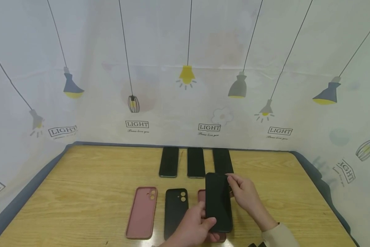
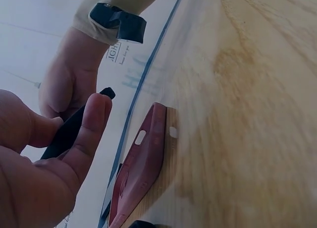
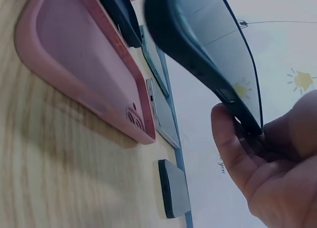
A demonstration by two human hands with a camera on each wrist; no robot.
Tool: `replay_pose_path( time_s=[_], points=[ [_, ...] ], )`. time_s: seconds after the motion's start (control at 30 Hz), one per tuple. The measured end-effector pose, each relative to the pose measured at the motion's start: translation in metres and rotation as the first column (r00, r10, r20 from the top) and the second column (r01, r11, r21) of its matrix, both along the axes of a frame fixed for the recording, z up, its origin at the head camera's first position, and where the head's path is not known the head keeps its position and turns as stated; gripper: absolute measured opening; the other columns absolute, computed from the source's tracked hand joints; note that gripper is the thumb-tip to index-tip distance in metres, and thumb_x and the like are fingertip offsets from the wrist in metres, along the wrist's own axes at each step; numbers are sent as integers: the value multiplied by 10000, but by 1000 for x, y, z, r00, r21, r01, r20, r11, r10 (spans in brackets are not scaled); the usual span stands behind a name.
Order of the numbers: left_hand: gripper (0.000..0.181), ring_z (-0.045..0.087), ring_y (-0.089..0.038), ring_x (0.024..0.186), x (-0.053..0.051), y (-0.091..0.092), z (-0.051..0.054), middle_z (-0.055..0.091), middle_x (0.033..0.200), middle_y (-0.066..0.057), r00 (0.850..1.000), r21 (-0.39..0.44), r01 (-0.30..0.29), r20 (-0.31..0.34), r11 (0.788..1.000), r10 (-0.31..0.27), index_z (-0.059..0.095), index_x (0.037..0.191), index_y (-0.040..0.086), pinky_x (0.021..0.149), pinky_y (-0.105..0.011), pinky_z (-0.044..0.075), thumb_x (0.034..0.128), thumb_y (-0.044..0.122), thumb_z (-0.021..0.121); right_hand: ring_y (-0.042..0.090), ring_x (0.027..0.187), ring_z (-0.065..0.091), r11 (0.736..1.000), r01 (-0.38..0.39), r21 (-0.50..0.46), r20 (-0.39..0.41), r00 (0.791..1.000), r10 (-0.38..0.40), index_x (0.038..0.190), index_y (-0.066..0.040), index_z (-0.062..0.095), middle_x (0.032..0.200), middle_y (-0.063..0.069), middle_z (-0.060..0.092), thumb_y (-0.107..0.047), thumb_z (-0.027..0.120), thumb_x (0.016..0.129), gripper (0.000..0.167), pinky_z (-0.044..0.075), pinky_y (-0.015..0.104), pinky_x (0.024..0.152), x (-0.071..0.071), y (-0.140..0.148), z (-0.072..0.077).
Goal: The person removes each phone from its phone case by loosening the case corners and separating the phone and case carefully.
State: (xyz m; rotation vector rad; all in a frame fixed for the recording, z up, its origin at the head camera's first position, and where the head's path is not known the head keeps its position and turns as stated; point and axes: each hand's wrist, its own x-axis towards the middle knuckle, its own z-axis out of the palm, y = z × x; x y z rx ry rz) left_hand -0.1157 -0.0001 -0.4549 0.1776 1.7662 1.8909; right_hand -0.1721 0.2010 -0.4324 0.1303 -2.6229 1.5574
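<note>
Both hands hold a smartphone [image 1: 218, 202] up over the table, its dark screen facing me. In the right wrist view, a dark case [image 3: 198, 54] wraps its edge, with a small gap near the top corner. My left hand [image 1: 192, 224] grips the lower left end, thumb on the front and fingers behind. At the top right corner, my right hand [image 1: 245, 193] pinches the edge between thumb and fingers. A pink phone case [image 3: 84, 54] lies under the phone, mostly hidden from the head view. Left of it are a black phone case [image 1: 174, 209] and another pink phone case [image 1: 142, 212].
Along the back edge of the wooden table [image 1: 89, 192] lie a left phone [image 1: 169, 162], a middle phone [image 1: 196, 162] and a right phone [image 1: 222, 160], the last partly covered by the held one. A pale curtain [image 1: 160, 79] printed with lamps hangs behind.
</note>
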Motion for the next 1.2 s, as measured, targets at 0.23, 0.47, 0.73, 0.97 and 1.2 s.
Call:
replay_pose_path(
  time_s=[0.23, 0.47, 0.73, 0.97, 1.2],
  points=[
    [275, 728, -236, 737, -2, -3, -7, 714, 946, -71, 995, -41, 61, -71, 997, -64, 517, 1313, 14, 690, -360, 622, 1049, 57, 582, 151, 661, 603, 972, -49, 229, -56, 996, 64, 1293, 114, 631, 774, 61, 633, 10, 488, 1064, 289, 495, 260, 558, 1, 0, 7],
    [247, 689, -228, 732, 0, 2, -2, 670, 952, -75, 997, -143, 41, -53, 989, -49, 532, 1267, 47, 691, -383, 590, 1035, 70, 613, 183, 732, 647, 915, -79, 395, -118, 984, 136, 1244, 118, 641, 985, 183, 721, 76, 494, 1023, 269, 567, 354, 667, 0, -1, 7],
    [266, 673, -245, 708, 6, 5, -1, 652, 960, -73, 997, -179, 45, -48, 983, -54, 531, 1275, 74, 654, -394, 571, 1025, 26, 608, 393, 1108, 679, 871, -131, 473, -110, 972, 206, 1175, 77, 652, 1153, 235, 701, 160, 433, 964, 315, 568, 527, 925, -1, -1, 1],
    [287, 660, -257, 724, 6, 6, -2, 652, 974, -69, 998, -155, 49, -22, 987, -53, 534, 1289, 95, 653, -389, 550, 1022, 19, 608, 363, 1090, 676, 857, -154, 492, -93, 969, 228, 1172, 60, 646, 1141, 204, 691, 201, 425, 932, 356, 571, 519, 921, -1, -1, 1],
    [305, 683, -260, 727, 7, 5, -1, 666, 982, -69, 997, -138, 53, -40, 989, -59, 536, 1302, 88, 669, -405, 577, 1019, 4, 608, 333, 1061, 681, 858, -151, 491, -142, 958, 250, 1157, 48, 657, 1124, 185, 693, 226, 427, 885, 398, 577, 500, 902, 1, -1, 2]
  ],
)
